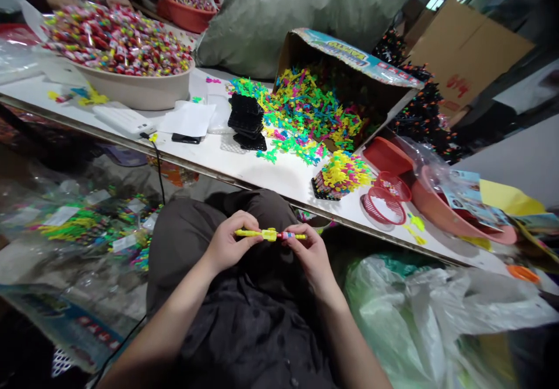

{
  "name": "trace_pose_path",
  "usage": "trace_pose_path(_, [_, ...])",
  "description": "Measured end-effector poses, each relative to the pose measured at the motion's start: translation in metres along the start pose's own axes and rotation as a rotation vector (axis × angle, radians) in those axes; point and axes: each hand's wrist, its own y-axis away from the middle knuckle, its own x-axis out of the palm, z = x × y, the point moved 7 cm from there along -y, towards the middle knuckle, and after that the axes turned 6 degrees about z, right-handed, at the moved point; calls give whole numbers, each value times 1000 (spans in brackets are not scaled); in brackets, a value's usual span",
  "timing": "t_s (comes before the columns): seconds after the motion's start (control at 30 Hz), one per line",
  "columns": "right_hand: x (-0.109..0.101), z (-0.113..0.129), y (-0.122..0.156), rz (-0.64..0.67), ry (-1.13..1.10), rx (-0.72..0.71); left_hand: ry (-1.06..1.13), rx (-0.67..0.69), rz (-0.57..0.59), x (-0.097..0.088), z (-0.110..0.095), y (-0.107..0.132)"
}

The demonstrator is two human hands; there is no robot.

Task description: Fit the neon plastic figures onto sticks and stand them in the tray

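Observation:
My left hand [229, 242] and my right hand [308, 252] meet over my lap and pinch the two ends of a thin yellow plastic stick toy [269, 235] with a pink band near its right end. Both hands have their fingers closed on it. The toy lies level between them, just below the front edge of the white table [244, 165]. Straight ahead on the table lies a spill of small neon plastic toys [301, 115] from a tipped cardboard box [349, 63]. A black tray [338, 178] loaded with yellow and pink pieces sits nearest my right hand.
A stack of black trays [247, 122], a phone [186, 138] and a power strip [124, 120] lie on the table. A beige basin of wrapped sweets [126, 57] stands far left. Red baskets [386, 202] and a pink tub [454, 214] sit right. Plastic bags [419, 313] crowd the floor.

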Motion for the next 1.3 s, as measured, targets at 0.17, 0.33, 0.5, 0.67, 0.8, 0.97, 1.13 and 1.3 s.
trace_pose_path(0.17, [0,22,0,84,314,-196,-35,19,44,0,-3,0])
trace_pose_path(0.33, [-5,35,7,123,758,-343,-75,-162,202,12,8,0])
trace_pose_path(0.5, [-32,30,5,-5,576,-323,189,-266,208,3,22,-5])
trace_pose_path(0.67, [-82,11,-4,-286,272,-167,137,-496,85,-54,80,6])
trace_pose_path(0.8, [-109,7,-9,-392,135,-146,350,-629,-223,-112,136,39])
trace_pose_path(0.97, [-128,3,-19,-477,70,-156,932,-483,-697,-150,166,73])
trace_pose_path(1.13, [-141,-8,-33,-557,95,-166,1084,-479,-763,-151,169,75])
trace_pose_path(1.3, [-149,-20,-49,-648,109,-159,1191,-443,-749,-153,176,73])
